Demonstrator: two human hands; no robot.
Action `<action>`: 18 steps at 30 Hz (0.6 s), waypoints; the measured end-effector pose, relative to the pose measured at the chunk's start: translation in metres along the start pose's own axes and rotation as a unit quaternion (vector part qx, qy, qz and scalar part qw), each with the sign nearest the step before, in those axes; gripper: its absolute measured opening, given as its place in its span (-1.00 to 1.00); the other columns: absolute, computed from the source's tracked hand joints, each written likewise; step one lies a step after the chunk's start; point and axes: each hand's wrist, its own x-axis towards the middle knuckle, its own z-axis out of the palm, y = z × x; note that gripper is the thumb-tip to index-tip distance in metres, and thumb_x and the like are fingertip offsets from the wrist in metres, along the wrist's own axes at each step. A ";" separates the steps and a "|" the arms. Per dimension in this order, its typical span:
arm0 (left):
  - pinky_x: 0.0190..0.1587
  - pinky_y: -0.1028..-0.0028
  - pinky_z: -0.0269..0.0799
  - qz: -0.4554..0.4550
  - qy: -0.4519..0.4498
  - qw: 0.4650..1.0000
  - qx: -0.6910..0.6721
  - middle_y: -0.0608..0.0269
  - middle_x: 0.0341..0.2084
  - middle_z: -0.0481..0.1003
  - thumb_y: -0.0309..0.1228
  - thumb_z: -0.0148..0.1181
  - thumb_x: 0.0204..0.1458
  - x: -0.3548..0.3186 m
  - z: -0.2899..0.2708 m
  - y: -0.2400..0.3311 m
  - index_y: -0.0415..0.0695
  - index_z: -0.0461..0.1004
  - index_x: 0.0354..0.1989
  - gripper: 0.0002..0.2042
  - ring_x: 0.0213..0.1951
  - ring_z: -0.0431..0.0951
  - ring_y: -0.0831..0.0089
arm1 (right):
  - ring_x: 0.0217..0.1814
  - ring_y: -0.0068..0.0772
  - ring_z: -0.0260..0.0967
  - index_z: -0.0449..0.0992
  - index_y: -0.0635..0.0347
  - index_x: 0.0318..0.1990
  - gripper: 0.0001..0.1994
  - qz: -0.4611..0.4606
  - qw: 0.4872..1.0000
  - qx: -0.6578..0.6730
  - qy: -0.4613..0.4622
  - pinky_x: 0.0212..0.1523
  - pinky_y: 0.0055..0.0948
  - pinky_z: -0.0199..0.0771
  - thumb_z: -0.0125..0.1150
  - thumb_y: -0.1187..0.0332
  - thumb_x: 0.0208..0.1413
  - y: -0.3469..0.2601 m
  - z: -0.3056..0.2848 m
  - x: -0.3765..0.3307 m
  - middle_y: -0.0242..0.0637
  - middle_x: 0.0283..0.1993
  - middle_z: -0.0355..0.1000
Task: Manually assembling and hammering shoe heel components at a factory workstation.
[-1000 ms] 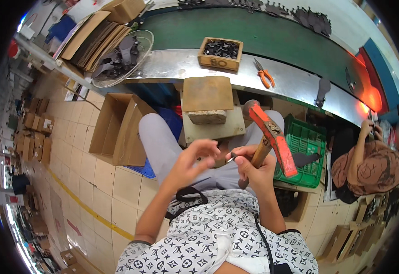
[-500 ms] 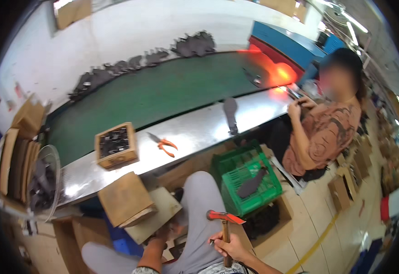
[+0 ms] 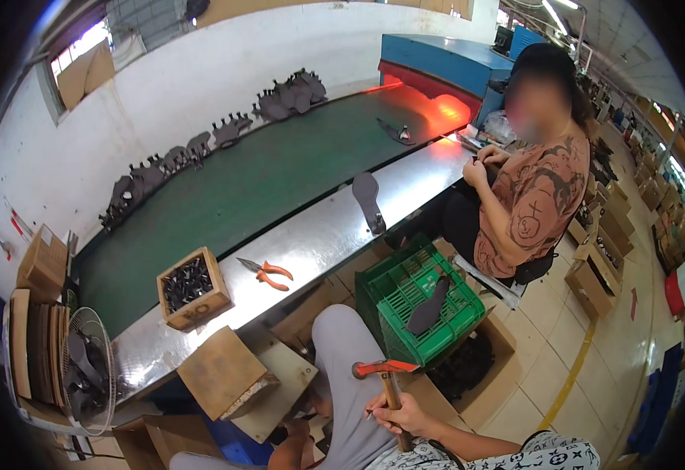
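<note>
We note the left hand (image 3: 299, 440) low beside the grey-trousered knee; whether its grip is closed we cannot tell. The right hand (image 3: 399, 413), fingers wrapped tight, holds the hammer (image 3: 385, 374) upright by its wooden handle, head level, near the green crate (image 3: 393, 313).

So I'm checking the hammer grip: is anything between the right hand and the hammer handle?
No. The right hand wraps straight around the wooden handle of the hammer, with nothing visible between them. The left hand, lower down, is apart from it.
</note>
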 end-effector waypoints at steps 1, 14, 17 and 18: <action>0.18 0.06 0.24 0.006 -0.014 1.000 -0.017 -0.05 -0.12 0.58 -0.24 -0.11 0.18 0.001 -0.005 -0.002 -0.27 0.51 0.03 -0.58 0.00 0.54 0.10 | -0.65 -0.70 0.17 0.42 0.42 -0.08 -0.74 -0.004 1.000 -0.004 -0.010 -0.69 -0.66 0.16 0.19 0.36 0.25 0.000 0.000 0.000 -0.29 -0.43 0.40; -0.30 0.12 0.54 0.335 -0.022 0.927 -0.168 -0.18 -0.38 0.58 -0.27 0.07 0.06 -0.072 -0.190 0.073 -0.23 0.51 -0.13 -0.69 -0.34 0.64 0.02 | -0.74 -0.63 0.14 0.40 0.24 -0.24 -0.80 -0.013 0.994 -0.071 0.087 -0.72 -0.64 0.12 0.23 0.29 0.23 -0.001 0.009 0.008 -0.29 -0.58 0.37; -0.42 0.18 0.54 0.255 0.165 0.952 -0.041 -0.06 -0.50 0.58 -0.35 0.09 0.08 -0.139 -0.304 0.059 -0.21 0.53 -0.21 -0.78 -0.48 0.63 0.10 | -0.68 -0.68 0.18 0.45 0.26 -0.27 -0.77 -0.054 0.986 -0.104 0.117 -0.74 -0.65 0.13 0.23 0.25 0.23 -0.002 0.014 0.002 -0.22 -0.38 0.50; -0.35 0.20 0.54 0.241 0.114 0.961 -0.079 -0.02 -0.41 0.59 -0.40 0.17 0.01 -0.162 -0.341 0.049 -0.20 0.53 -0.22 -0.80 -0.39 0.63 0.08 | -0.68 -0.68 0.18 0.44 0.28 -0.27 -0.75 -0.078 0.983 -0.099 0.135 -0.75 -0.66 0.14 0.22 0.23 0.25 -0.003 0.016 0.000 -0.19 -0.34 0.51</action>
